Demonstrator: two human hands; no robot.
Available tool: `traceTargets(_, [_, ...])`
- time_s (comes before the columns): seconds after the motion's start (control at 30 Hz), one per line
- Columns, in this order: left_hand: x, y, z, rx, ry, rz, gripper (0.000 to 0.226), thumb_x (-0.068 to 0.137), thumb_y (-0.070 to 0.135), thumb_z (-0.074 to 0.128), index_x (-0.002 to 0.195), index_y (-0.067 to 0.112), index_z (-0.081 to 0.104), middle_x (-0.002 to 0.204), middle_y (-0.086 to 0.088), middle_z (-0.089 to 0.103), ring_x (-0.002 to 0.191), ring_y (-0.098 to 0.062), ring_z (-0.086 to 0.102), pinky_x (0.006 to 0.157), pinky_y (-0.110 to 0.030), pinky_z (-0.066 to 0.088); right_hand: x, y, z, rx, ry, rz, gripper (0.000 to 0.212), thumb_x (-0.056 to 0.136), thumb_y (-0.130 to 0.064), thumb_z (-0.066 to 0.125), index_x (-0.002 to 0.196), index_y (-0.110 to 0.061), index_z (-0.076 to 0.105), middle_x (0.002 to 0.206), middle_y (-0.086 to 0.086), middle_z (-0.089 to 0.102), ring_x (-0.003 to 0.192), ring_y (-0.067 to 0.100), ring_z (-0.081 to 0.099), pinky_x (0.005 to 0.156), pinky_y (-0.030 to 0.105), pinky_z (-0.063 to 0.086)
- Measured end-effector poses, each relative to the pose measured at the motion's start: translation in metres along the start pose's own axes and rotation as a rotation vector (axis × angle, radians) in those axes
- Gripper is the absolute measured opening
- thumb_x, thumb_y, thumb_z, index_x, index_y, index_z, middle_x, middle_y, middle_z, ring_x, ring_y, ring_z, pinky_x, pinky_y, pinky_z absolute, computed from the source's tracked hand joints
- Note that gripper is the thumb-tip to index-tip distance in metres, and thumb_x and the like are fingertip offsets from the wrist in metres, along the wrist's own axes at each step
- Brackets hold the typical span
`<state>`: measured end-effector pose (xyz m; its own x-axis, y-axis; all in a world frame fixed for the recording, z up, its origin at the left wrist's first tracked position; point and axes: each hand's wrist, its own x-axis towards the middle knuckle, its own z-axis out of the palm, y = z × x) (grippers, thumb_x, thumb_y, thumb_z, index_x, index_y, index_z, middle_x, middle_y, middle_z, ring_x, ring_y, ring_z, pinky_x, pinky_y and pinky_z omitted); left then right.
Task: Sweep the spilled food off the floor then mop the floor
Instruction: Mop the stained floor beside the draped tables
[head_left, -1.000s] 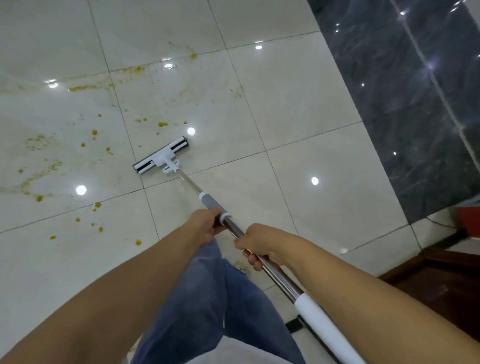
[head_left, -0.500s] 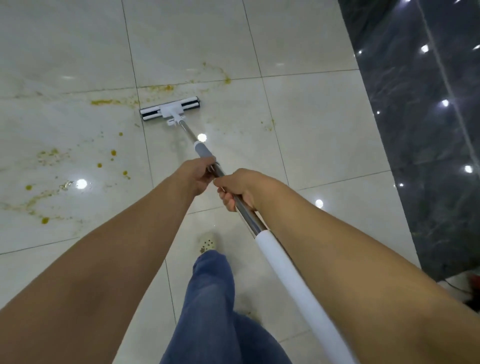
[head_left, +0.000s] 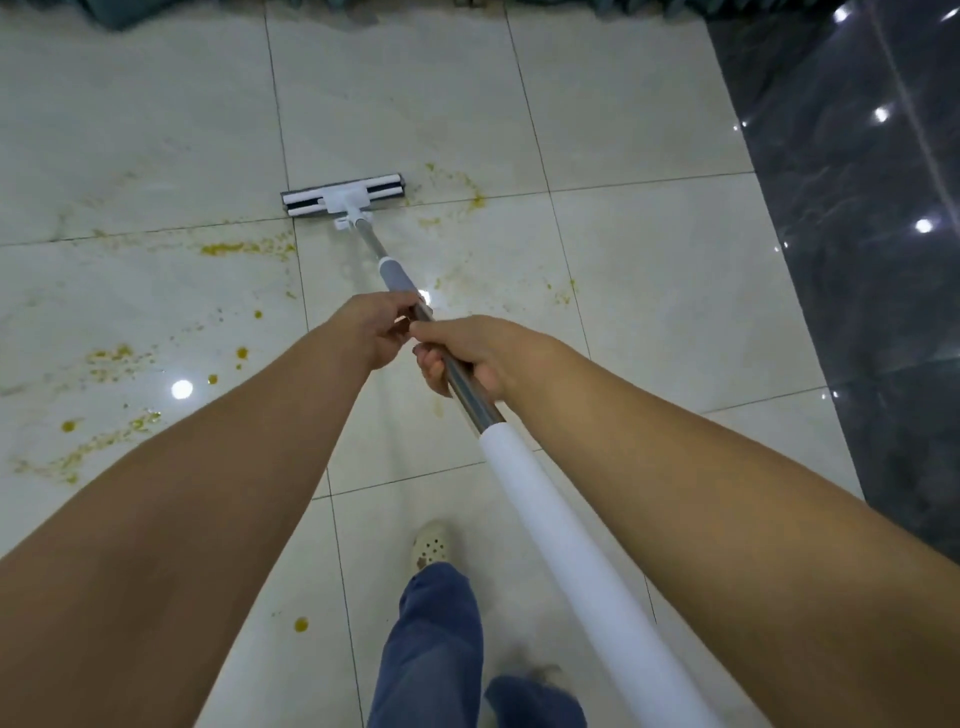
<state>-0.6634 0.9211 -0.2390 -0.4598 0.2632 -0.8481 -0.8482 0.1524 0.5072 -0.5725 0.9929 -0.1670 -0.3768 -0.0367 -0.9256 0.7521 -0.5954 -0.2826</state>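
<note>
Both my hands grip the mop handle (head_left: 550, 509), a metal pole with a white sleeve near me and a grey collar further out. My left hand (head_left: 376, 327) holds the pole just below the grey collar. My right hand (head_left: 467, 358) holds the bare metal right behind it, and the two hands touch. The flat white and black mop head (head_left: 344, 196) lies on the pale tiled floor (head_left: 649, 312) ahead of me, along a tile joint. Yellow food smears and crumbs (head_left: 244, 248) spread left of the pole, with more yellow specks (head_left: 470, 192) just right of the mop head.
A dark glossy wall (head_left: 857, 249) runs along the right side. My leg in blue trousers (head_left: 431, 639) and a pale perforated shoe (head_left: 431, 545) stand on the tiles below the pole. One yellow drop (head_left: 301, 624) lies near my foot. Dark fabric edges the top of the view.
The mop head has been pushed forward, away from me, across the smeared tile to the far tile joint. My arms have stretched out and I have stepped forward.
</note>
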Motion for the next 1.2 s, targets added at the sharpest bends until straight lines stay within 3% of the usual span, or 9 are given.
traceTargets(0.1, [-0.011, -0.031, 0.027, 0.014, 0.003, -0.032, 0.003, 0.092, -0.002, 0.05, 0.093, -0.003, 0.053, 0.076, -0.011, 0.055, 0.064, -0.016, 0.056, 0.051, -0.021, 0.053, -0.023, 0.037, -0.043, 0.053, -0.043, 0.087, 0.024, 0.097, -0.02, 0.053, 0.077, -0.006, 0.051, 0.049, 0.001, 0.046, 0.031, 0.004, 0.042, 0.032, 0.011, 0.038])
traceTargets(0.17, [-0.019, -0.056, 0.043, -0.025, -0.007, -0.101, 0.007, 0.094, -0.004, 0.045, 0.101, -0.003, 0.045, 0.085, -0.013, 0.053, 0.064, -0.018, 0.058, 0.047, -0.024, 0.055, -0.039, 0.063, -0.071, 0.03, -0.008, 0.123, 0.027, 0.098, -0.023, 0.052, 0.076, -0.007, 0.05, 0.049, 0.0, 0.046, 0.03, 0.004, 0.041, 0.031, 0.011, 0.036])
traceTargets(0.27, [-0.039, -0.096, 0.074, -0.092, -0.06, -0.203, 0.005, 0.097, 0.0, 0.037, 0.095, 0.002, 0.041, 0.101, -0.017, 0.051, 0.063, -0.02, 0.057, 0.045, -0.023, 0.054, -0.063, 0.094, -0.112, 0.007, 0.041, 0.127, 0.029, 0.098, -0.028, 0.051, 0.076, -0.008, 0.05, 0.057, 0.0, 0.044, 0.03, 0.003, 0.038, 0.03, 0.012, 0.035])
traceTargets(0.43, [-0.096, -0.185, 0.133, -0.254, -0.039, -0.301, 0.022, 0.099, 0.027, 0.045, 0.088, 0.008, 0.041, 0.078, -0.011, 0.055, 0.057, -0.014, 0.049, 0.041, -0.018, 0.051, -0.12, 0.152, -0.182, -0.036, 0.071, 0.131, 0.029, 0.099, -0.028, 0.049, 0.077, -0.008, 0.05, 0.061, 0.0, 0.044, 0.032, 0.003, 0.038, 0.031, 0.011, 0.034])
traceTargets(0.6, [-0.167, -0.287, 0.198, -0.39, -0.021, -0.388, 0.04, 0.098, 0.039, 0.042, 0.068, 0.013, 0.038, 0.047, 0.001, 0.037, 0.029, -0.011, 0.035, 0.035, -0.012, 0.036, -0.202, 0.225, -0.266, -0.086, 0.125, 0.19, 0.025, 0.098, -0.029, 0.051, 0.083, -0.009, 0.056, 0.059, -0.001, 0.048, 0.043, 0.005, 0.039, 0.037, 0.014, 0.037])
traceTargets(0.77, [-0.233, -0.359, 0.259, -0.325, -0.066, -0.504, 0.041, 0.097, 0.042, 0.041, 0.066, 0.014, 0.037, 0.053, 0.002, 0.033, 0.031, -0.01, 0.033, 0.034, -0.013, 0.037, -0.274, 0.282, -0.337, -0.071, 0.142, 0.211, 0.023, 0.098, -0.026, 0.049, 0.084, -0.009, 0.055, 0.059, 0.0, 0.047, 0.043, 0.007, 0.037, 0.035, 0.016, 0.035])
traceTargets(0.97, [-0.218, -0.344, 0.287, -0.298, -0.051, -0.48, 0.04, 0.098, 0.036, 0.043, 0.064, 0.015, 0.038, 0.042, 0.003, 0.034, 0.03, -0.009, 0.031, 0.033, -0.012, 0.034, -0.266, 0.256, -0.348, -0.139, 0.181, 0.211, 0.025, 0.098, -0.029, 0.047, 0.081, -0.011, 0.053, 0.059, 0.0, 0.045, 0.042, 0.007, 0.034, 0.035, 0.018, 0.032])
traceTargets(1.2, [-0.118, -0.227, 0.29, -0.264, -0.032, -0.378, 0.046, 0.096, 0.042, 0.044, 0.06, 0.016, 0.035, 0.034, 0.004, 0.033, 0.026, -0.009, 0.028, 0.032, -0.011, 0.03, -0.193, 0.129, -0.311, -0.033, 0.139, 0.135, 0.03, 0.099, -0.029, 0.048, 0.076, -0.009, 0.05, 0.058, 0.0, 0.044, 0.034, 0.004, 0.033, 0.033, 0.014, 0.028])
